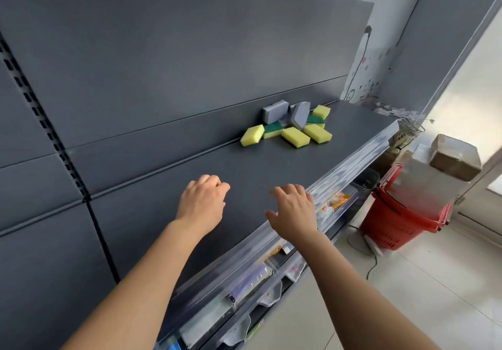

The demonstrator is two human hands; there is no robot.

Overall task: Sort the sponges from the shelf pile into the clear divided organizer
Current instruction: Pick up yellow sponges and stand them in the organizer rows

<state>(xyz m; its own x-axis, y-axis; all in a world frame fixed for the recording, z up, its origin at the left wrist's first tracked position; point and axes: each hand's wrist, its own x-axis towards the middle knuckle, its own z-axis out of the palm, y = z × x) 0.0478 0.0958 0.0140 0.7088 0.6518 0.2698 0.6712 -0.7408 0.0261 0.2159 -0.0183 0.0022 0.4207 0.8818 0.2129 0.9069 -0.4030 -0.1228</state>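
While over shelf (244,170) — left hand (202,203) curled, right hand (294,211) spread, both empty.

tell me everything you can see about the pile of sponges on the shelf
The sponge pile sits toward the far end of the dark grey shelf, close to the back panel. It is a loose, scattered heap: several yellow foam blocks, some with a green scouring layer, lie flat or tilted at the front, overlapping. Two grey sponges are at the back, one lying along the panel, one propped on edge at an angle. Neither hand touches it; both are well short of it. The exact count is unclear.
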